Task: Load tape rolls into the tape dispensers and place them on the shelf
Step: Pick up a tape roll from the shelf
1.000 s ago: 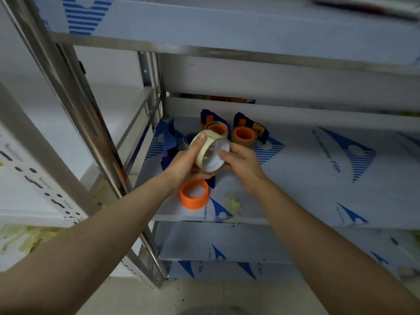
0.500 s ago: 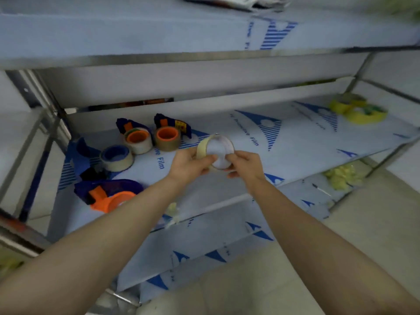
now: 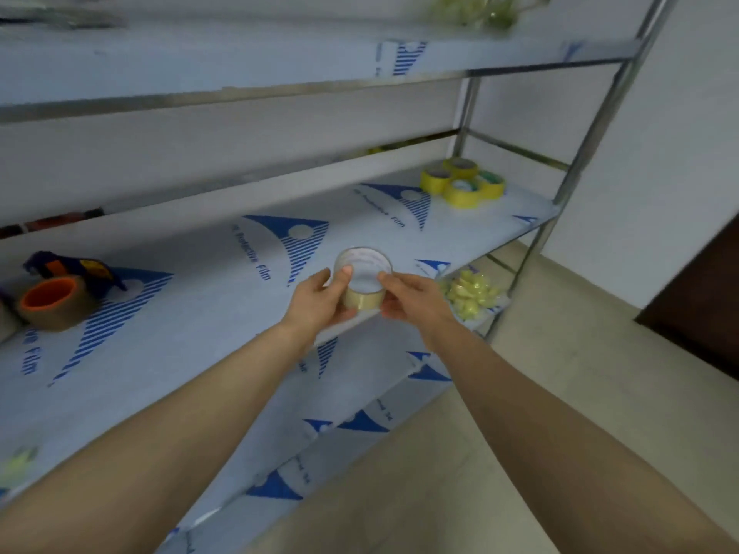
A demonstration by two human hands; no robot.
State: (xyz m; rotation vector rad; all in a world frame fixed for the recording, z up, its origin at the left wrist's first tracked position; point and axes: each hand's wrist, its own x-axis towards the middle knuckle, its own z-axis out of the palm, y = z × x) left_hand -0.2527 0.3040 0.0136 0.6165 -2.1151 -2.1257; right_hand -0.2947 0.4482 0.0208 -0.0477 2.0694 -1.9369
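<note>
A pale clear tape roll [image 3: 362,299] with a white core is held over the front edge of the middle shelf [image 3: 200,313]. My left hand [image 3: 320,299] grips its left side, thumb on the rim. My right hand [image 3: 412,297] grips its right side. At the far left of the shelf stands a blue tape dispenser [image 3: 76,269] loaded with a brown roll that has an orange core [image 3: 52,299]. Several yellow tape rolls [image 3: 462,183] sit in a cluster at the shelf's far right end.
The shelf is a metal rack with film-covered boards; an upper shelf [image 3: 280,62] overhangs. A crumpled yellowish wad of tape [image 3: 470,293] lies on the lower shelf at right. A metal post [image 3: 560,201] stands at the right corner, beige floor beyond.
The view has swung to the right along the shelf. Both hands carried the tape roll that way, away from the dispensers and toward the yellow rolls.
</note>
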